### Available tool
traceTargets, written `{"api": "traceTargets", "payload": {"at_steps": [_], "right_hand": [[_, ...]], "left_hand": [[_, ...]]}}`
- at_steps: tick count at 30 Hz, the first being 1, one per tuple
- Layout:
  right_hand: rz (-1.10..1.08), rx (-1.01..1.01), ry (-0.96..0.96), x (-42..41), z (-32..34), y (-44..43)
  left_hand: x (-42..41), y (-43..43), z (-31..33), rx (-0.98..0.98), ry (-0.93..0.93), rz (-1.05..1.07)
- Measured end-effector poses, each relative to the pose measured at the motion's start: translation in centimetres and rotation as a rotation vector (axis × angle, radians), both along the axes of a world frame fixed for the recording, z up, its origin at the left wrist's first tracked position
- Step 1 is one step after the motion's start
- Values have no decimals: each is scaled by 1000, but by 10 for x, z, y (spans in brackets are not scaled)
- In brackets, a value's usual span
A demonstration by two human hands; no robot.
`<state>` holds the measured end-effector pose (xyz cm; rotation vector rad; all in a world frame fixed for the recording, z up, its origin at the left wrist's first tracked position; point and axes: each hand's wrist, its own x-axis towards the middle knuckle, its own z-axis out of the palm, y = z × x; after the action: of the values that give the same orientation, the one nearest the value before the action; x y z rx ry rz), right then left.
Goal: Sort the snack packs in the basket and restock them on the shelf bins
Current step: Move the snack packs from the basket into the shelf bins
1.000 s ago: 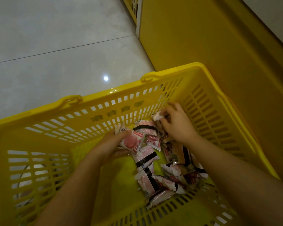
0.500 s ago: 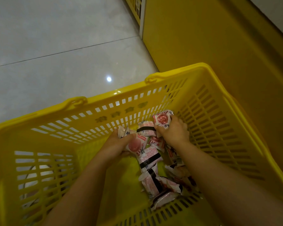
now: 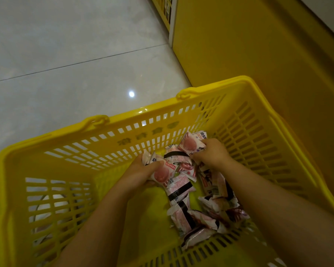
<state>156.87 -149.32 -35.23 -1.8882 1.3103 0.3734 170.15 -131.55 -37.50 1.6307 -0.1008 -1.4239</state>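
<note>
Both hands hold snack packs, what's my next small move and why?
Probably lay the upper pack from your right hand onto the lower pack in your left hand: both show a pink round picture; that frees the right hand for the loose pile.

The yellow plastic basket has slotted walls and an open top. Small snack packs lie heaped along its right side, pink-and-white wrappers with black bands, overlapping at all angles. At the heap's far end the left hand has a grip on a tilted pack printed with a pink round. The right hand holds a similar raised pack near the far wall.
</note>
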Motion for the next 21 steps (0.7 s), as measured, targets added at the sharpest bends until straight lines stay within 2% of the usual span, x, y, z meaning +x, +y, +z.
{"api": "traceTargets", "payload": {"at_steps": [6, 8, 11, 12, 15, 21], "right_hand": [[118, -357, -90, -13, 13, 6], [169, -253, -158, -18, 22, 3], [217, 262, -164, -21, 36, -1], [243, 334, -124, -22, 37, -2], [227, 327, -130, -23, 36, -1], [-45, 219, -382, -35, 55, -13]], "left_hand": [[0, 0, 1, 4, 8, -7], [-1, 0, 1, 12, 5, -8], [-2, 0, 1, 16, 5, -6], [-3, 0, 1, 15, 10, -1], [-4, 0, 2, 16, 21, 7], [-5, -2, 4, 37, 25, 12]]}}
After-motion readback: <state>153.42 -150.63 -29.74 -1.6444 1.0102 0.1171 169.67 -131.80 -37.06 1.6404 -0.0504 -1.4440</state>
